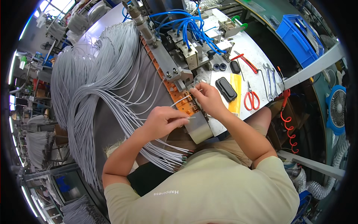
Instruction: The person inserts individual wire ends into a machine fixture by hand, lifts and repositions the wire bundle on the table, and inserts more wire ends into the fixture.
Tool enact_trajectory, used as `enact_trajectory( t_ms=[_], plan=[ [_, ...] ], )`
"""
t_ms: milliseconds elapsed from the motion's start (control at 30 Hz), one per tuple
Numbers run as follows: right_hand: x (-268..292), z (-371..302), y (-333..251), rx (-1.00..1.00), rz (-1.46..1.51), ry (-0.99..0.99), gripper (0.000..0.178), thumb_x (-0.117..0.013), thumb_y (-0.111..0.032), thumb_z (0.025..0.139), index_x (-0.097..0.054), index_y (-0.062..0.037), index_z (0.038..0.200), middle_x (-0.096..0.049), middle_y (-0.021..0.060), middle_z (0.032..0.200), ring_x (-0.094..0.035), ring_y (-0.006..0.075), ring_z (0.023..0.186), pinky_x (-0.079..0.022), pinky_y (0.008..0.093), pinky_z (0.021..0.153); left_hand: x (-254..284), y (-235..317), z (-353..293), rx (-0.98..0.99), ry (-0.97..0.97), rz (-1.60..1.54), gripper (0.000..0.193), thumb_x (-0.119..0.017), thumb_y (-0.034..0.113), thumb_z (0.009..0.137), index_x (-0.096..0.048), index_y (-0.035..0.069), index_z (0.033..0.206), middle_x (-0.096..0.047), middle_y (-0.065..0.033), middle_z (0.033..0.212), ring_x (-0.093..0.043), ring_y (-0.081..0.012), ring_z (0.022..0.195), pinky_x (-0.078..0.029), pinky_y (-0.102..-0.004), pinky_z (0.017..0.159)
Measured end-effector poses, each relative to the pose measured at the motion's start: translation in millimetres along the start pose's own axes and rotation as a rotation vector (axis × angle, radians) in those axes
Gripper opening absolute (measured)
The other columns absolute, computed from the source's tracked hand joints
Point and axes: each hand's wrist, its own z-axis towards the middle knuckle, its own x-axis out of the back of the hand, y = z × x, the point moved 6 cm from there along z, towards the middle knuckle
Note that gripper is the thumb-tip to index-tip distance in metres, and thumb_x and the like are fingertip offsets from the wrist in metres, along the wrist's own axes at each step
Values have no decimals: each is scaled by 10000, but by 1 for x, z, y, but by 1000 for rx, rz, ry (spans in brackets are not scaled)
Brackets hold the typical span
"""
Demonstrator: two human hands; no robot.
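Observation:
My left hand (164, 121) is closed in a pinch over the near end of the orange fixture strip (191, 108), and a short grey cable end (191, 118) pokes out past its fingertips. Just beyond it my right hand (210, 100) pinches at the strip's right edge, below the metal press head (182, 80); what sits between those fingers is too small to make out. A pale cable (182, 100) lies across the orange strip, running toward the right fingertips. Several grey cables fan out from the strip to the left.
Big bundles of grey cable (84, 100) cover the left side. Cable ends with bare tips (175, 158) hang near my lap. Blue air hoses (182, 22) top the machine. At right lie red scissors (251, 100), a black case (226, 89), wrenches (269, 82) and red-handled pliers (248, 63).

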Motion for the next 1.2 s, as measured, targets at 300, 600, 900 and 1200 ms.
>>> enact_trajectory(
  t_ms=[300, 600, 900, 1200],
  plan=[
    [10, -14, -10, 93, -86, 177, 218, -602, -199, 985, -581, 11, 932, -567, 73, 642, -493, 84, 580, -407, 283, 547, 11, 1, -2, 110, 113, 39, 198, -698, 45, 881, -699, -11, 1071, -710, -70, 824, -608, -68, 646, -500, -218, 610],
    [-6, -76, -78, 719, -302, 192, 135, -696, -37, 866, -632, -21, 983, -594, 76, 638, -519, 202, 545, -415, 340, 574, 10, -19, -5, 211, 195, -427, 194, -672, 59, 918, -666, 2, 1103, -684, -18, 782, -598, -43, 645, -498, -211, 604],
    [-10, -66, -73, 575, -235, 110, 152, -700, 12, 821, -648, -37, 954, -631, 62, 684, -556, 240, 577, -411, 358, 637, 16, -5, -5, 73, 310, -90, 173, -735, 12, 849, -690, -14, 1015, -712, -26, 805, -634, -51, 686, -508, -199, 630],
    [-19, -67, -77, 732, -360, 142, 201, -717, 9, 775, -648, -48, 955, -675, 69, 762, -606, 248, 619, -397, 359, 634, 21, -10, -9, 164, 363, -120, 144, -748, -10, 818, -722, -17, 960, -726, -47, 799, -632, -41, 680, -508, -194, 621]
  ],
)
